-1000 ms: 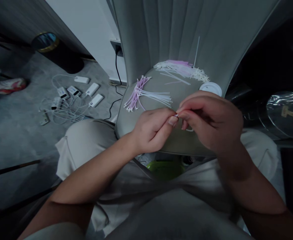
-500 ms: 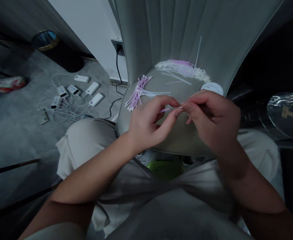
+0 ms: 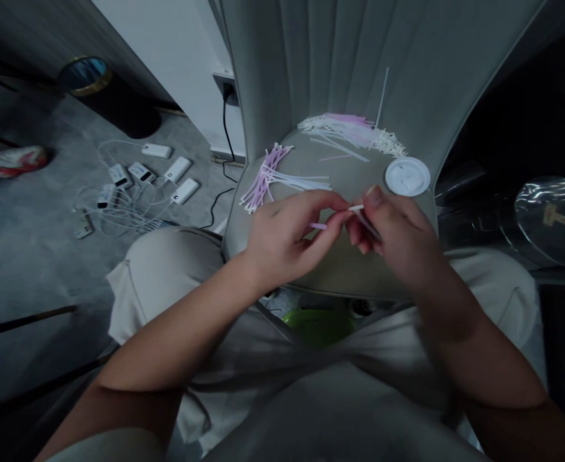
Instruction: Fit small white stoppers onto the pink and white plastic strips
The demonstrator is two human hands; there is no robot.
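Note:
Above the front of the grey chair seat (image 3: pixel 354 269), my hands almost meet. My left hand (image 3: pixel 292 234) is closed in a pinch on a thin purple stick (image 3: pixel 318 226), whose middle is hidden by the fingers. A small white tip (image 3: pixel 356 207) shows between the two hands. My right hand (image 3: pixel 398 231) is closed on a thin pale stick (image 3: pixel 368 223) running along its fingers, its thumb lying near the white tip. Left of my hands lies a bundle of purple sticks with white ends (image 3: pixel 266 179), with white sticks (image 3: pixel 302 181) beside it.
Further back on the seat is a pile of white and purple sticks (image 3: pixel 345 128). A round white lid (image 3: pixel 408 176) holding small white bits lies at the right. White power banks (image 3: pixel 179 169) with cables and a black bin (image 3: pixel 113 96) are on the floor at left.
My right hand has drawn slightly down and its thumb has lifted, exposing the white tip and a pale stick. The round lid now shows fully. My left hand stays nearly in place.

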